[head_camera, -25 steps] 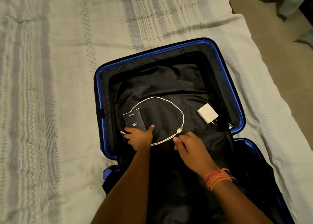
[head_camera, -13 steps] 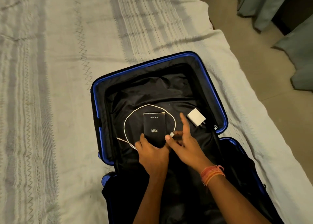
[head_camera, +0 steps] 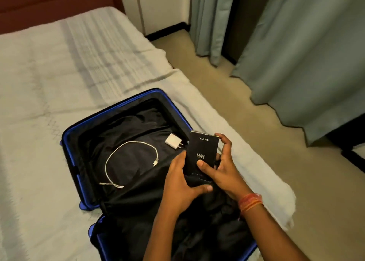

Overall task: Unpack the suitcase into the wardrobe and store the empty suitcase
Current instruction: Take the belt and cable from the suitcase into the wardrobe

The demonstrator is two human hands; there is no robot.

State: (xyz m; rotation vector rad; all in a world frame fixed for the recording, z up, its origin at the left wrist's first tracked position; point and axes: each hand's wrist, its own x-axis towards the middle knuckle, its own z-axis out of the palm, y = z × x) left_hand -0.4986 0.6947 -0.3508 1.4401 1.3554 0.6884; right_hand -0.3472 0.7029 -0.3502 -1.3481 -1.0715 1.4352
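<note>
Here, in the head view, one open blue hard-shell suitcase (head_camera: 66,140) with black lining lies on the pale striped bedsheet (head_camera: 59,73), close to the bed's right edge. Beige floor (head_camera: 256,142) lies open beyond, up to the grey-green curtains (head_camera: 306,53). Inside lie one looped white cable (head_camera: 128,142) and one white wall charger (head_camera: 173,143), apart. One tall black cardboard box (head_camera: 203,148), printed "zudio MAN", is held upright over the suitcase's right side. The left hand (head_camera: 181,183) grips its lower left, and the right hand (head_camera: 227,170) clamps its right edge, thumb on the front.

Suitcase (head_camera: 68,142) on bed (head_camera: 49,73); cable (head_camera: 130,162) inside, charger (head_camera: 173,141) right of it.
</note>
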